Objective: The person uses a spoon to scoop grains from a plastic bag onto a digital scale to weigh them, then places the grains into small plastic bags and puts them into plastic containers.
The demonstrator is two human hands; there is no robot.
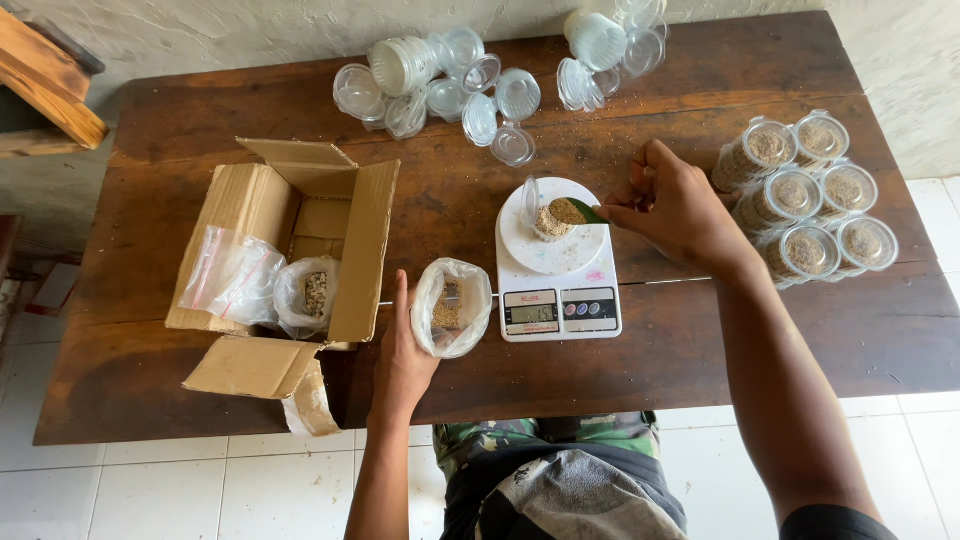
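Note:
A white kitchen scale (556,283) stands on the dark wooden table (700,330). On its round plate sits a small clear cup (546,222) partly filled with tan grains. My right hand (676,205) grips a green spoon (583,211) heaped with grains and holds it over the cup. My left hand (402,352) rests against the side of an open clear plastic bag (452,305) of the same grains, just left of the scale.
An open cardboard box (290,245) with plastic bags inside lies at the left. Several empty clear cups and lids (450,85) are scattered along the far edge. Several filled, lidded cups (805,195) are stacked at the right. White floor tiles lie below.

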